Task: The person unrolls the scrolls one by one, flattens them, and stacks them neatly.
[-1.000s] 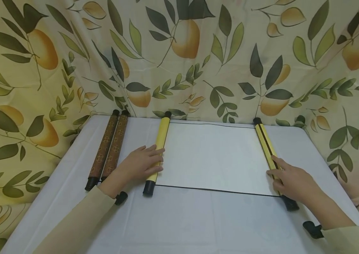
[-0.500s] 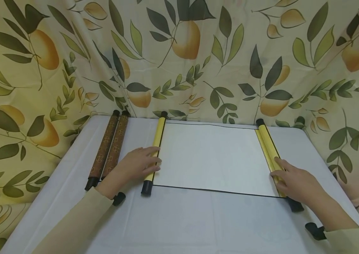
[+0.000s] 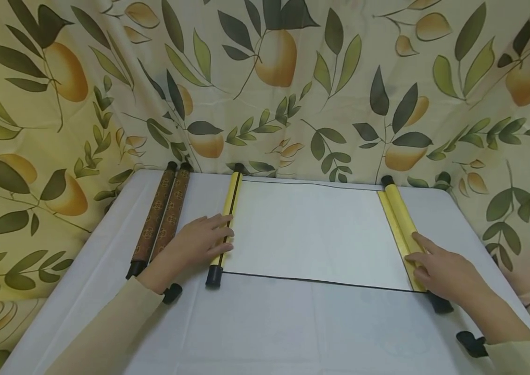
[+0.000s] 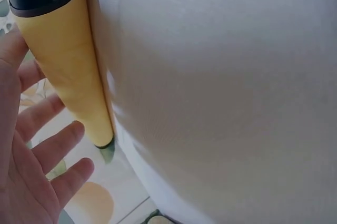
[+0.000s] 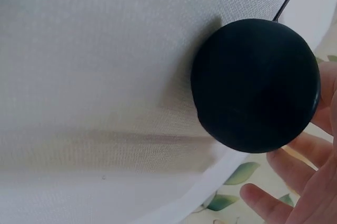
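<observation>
A scroll lies partly unrolled, its white sheet (image 3: 312, 234) edged with thin dark lines. Over its yellow left roll (image 3: 231, 195) my left hand (image 3: 194, 242) rests with fingers extended and spread; the left wrist view shows these fingers beside the yellow roll (image 4: 68, 60) with its black end. On the yellow right roll (image 3: 400, 208) lies my right hand (image 3: 450, 276), index finger extended along it and thumb toward the sheet. A yellow strip shows flat between that roll and the sheet. The black end knob (image 5: 255, 87) fills much of the right wrist view, fingers loosely spread behind it.
Two brown patterned scrolls (image 3: 171, 208) lie rolled up side by side at the left, partly behind my left forearm. A white cloth (image 3: 265, 328) covers the table. Behind it hangs a curtain (image 3: 330, 104) printed with leaves and fruit.
The left roll and left hand have shifted slightly left, the right roll and right hand slightly right. The sheet between them is wider, and a flat yellow strip shows beside the right roll.
</observation>
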`<state>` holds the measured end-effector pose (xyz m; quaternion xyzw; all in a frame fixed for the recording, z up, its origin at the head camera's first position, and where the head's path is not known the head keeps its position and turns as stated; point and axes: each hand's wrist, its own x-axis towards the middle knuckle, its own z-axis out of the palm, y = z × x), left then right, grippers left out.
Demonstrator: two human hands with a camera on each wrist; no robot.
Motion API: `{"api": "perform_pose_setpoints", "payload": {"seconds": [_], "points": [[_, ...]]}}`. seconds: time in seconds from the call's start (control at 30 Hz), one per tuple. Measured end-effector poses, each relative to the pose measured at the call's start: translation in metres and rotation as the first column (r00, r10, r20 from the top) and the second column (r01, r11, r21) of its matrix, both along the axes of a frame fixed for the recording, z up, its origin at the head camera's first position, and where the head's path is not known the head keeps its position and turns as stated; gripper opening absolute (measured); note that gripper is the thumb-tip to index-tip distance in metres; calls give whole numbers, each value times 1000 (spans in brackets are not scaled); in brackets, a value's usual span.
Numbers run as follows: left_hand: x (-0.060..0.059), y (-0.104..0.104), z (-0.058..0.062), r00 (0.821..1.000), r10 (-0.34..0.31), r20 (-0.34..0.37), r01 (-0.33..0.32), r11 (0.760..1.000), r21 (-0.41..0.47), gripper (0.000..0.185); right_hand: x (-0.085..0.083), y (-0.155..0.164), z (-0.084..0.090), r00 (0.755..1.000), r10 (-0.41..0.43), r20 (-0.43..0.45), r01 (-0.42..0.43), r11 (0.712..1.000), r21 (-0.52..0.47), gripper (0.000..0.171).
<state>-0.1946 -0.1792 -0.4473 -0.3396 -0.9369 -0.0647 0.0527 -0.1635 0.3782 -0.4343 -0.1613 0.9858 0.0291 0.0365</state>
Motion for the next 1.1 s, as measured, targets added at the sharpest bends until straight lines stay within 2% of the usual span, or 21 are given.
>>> {"api": "perform_pose_setpoints", "payload": {"seconds": [0.2,0.4,0.53,0.77,1.1], "points": [[-2,-1,-1,1000,3,-31,-3,1000,0,38,-1,4,-2,1000,4,-7,-4,1000,14,35],[-1,-4,1,1000,16,-19,-16,1000,6,34,-1,6,-4,1000,1,-5,-1,1000,3,38],[-1,-7,1,999,8,-34,-7,1000,10,32,-1,7,-6,1000,12,-23,-12,1000,2,34],[-1,-12,-3,999,32,-7,-32,999,2,35,-1,10,-4,998,43,-50,-44,999,-19,29],[1,-17,-4,997,65,-52,-63,997,37,27,3,15,-6,1000,-8,2,8,998,-56,36]]}}
